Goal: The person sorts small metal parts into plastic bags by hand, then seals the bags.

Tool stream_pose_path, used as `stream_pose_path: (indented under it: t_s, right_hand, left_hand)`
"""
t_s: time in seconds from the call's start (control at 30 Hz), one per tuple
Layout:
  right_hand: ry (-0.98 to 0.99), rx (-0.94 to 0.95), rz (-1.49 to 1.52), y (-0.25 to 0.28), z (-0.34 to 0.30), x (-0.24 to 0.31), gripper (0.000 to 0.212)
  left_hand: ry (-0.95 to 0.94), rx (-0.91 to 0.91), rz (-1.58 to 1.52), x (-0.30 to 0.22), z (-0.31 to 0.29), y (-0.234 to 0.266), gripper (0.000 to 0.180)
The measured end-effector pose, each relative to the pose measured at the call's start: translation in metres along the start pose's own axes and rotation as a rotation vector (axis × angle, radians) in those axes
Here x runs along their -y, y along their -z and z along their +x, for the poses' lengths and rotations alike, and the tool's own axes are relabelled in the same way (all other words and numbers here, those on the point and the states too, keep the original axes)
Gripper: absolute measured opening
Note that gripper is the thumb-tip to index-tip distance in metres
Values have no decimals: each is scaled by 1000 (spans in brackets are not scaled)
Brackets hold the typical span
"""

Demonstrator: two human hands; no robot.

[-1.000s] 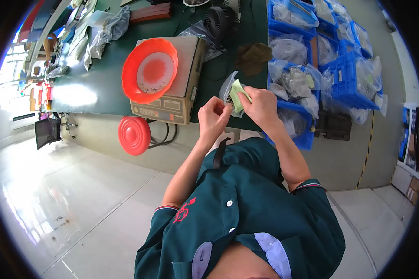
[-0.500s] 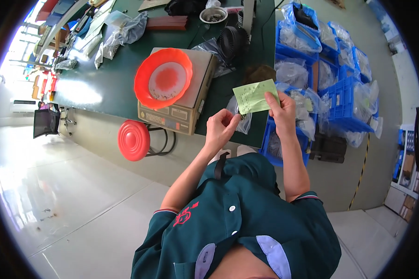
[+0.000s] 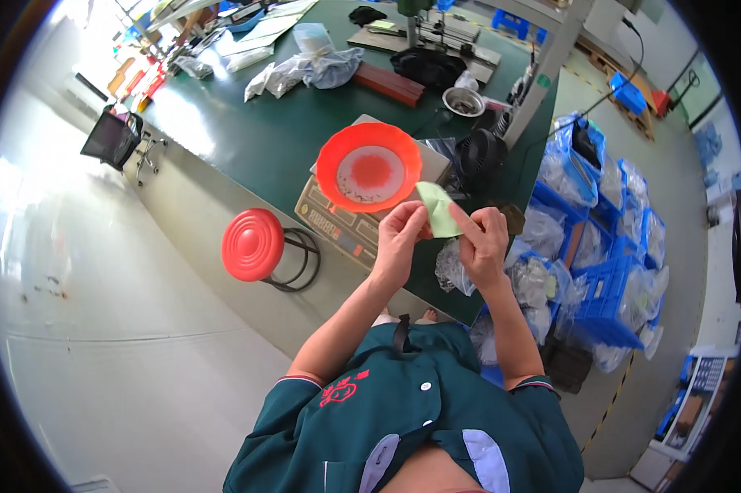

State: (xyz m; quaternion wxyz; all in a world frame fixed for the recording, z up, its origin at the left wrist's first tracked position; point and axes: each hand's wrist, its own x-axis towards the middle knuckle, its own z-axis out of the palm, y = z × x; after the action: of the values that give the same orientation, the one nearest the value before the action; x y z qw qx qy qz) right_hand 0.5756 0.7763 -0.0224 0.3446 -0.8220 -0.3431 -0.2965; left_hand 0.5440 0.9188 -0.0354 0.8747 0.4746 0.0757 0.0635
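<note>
A green paper slip is held up in front of me, bent and turned at an angle. My right hand pinches its right side between thumb and fingers. My left hand is closed at the slip's lower left edge, thumb and forefinger pressed together there. Whether a small piece also sits in those left fingertips is hidden. Just beyond the hands, an orange-red scalloped bowl with small bits in it rests on a digital scale. A clear plastic bag lies below the right hand on the table.
The dark green table carries a black fan, a metal bowl and a dark red bar. A red round stool stands at its near edge. Blue crates with bagged goods stack up on the right.
The view has shifted, showing more of the table's far side. The slip has gone from facing me flat to bent and angled, and my hands have come closer together around it.
</note>
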Motion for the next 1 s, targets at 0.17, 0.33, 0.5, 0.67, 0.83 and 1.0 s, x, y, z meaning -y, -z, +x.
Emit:
stream_pose_path:
  t_s: [0.17, 0.33, 0.5, 0.67, 0.83, 1.0]
  right_hand:
    - [-920, -251, 689, -18, 15, -23, 24]
    - [-1003, -211, 735, -24, 15, -63, 24]
    - [-956, -136, 581, 15, 14, -66, 29]
    - [-816, 30, 152, 58, -6, -58, 32]
    - [-863, -9, 118, 59, -31, -58, 32]
    - [-898, -102, 162, 64, -34, -52, 31]
  left_hand:
    - [-52, -143, -42, -15, -7, 27, 14]
    - [-11, -184, -40, -9, -17, 49, 13]
    - [62, -173, -47, 5, -31, 53, 11]
    - [203, -128, 40, 30, -46, 56, 12]
    - [314, -87, 41, 50, -60, 59, 12]
    - [368, -27, 54, 57, -58, 54, 13]
